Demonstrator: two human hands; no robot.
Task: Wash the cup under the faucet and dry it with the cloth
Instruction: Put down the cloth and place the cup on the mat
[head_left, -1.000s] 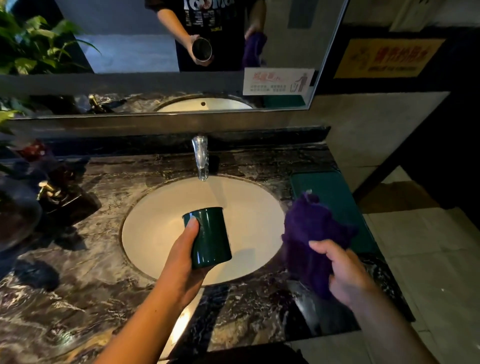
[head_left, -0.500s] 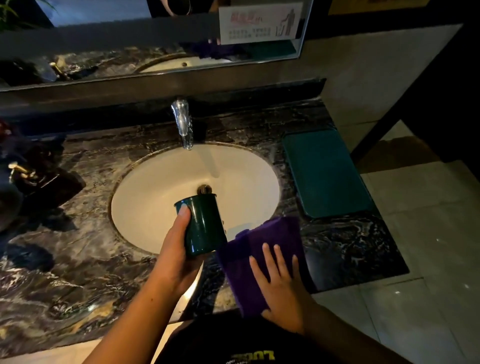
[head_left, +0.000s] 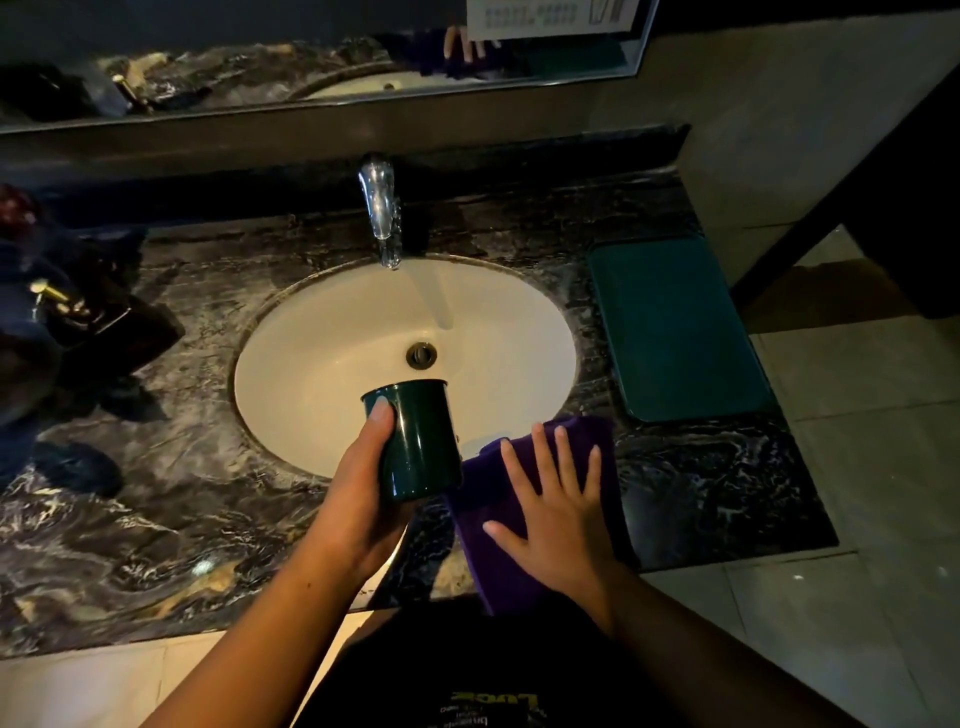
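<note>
Fingers (head_left: 544, 457) of the right hand (head_left: 561, 519) lie straight and spread, pressed palm-down on a purple cloth (head_left: 485, 551). The cloth lies flat on the dark marble countertop (head_left: 156, 493), in front of and to the right of the basin. Its far edge reaches the basin's rim and its near end reaches the counter's front edge.

The left hand (head_left: 358, 509) grips a dark green cup (head_left: 423, 447). The thumb (head_left: 382, 418) runs up the near side almost to the rim, and the other fingers are wrapped out of sight behind the cup. The cup is held off the counter, nearly upright and leaning slightly, with its open mouth up and away from the person. It hangs over the near part of the white oval sink (head_left: 311, 364). Its lower right side is just beside the cloth's left edge; whether they touch cannot be told.

The drain (head_left: 421, 355) shows just beyond the cup's mouth. The chrome faucet (head_left: 381, 208) stands at the far rim of the basin, well apart from the cup.

A teal rectangular mat (head_left: 675, 327) lies on the counter right of the sink, just beyond the cloth. A mirror (head_left: 234, 67) runs along the wall above. Dark objects with a gold-coloured fitting (head_left: 49, 296) sit at the counter's left end, too dim to identify.
</note>
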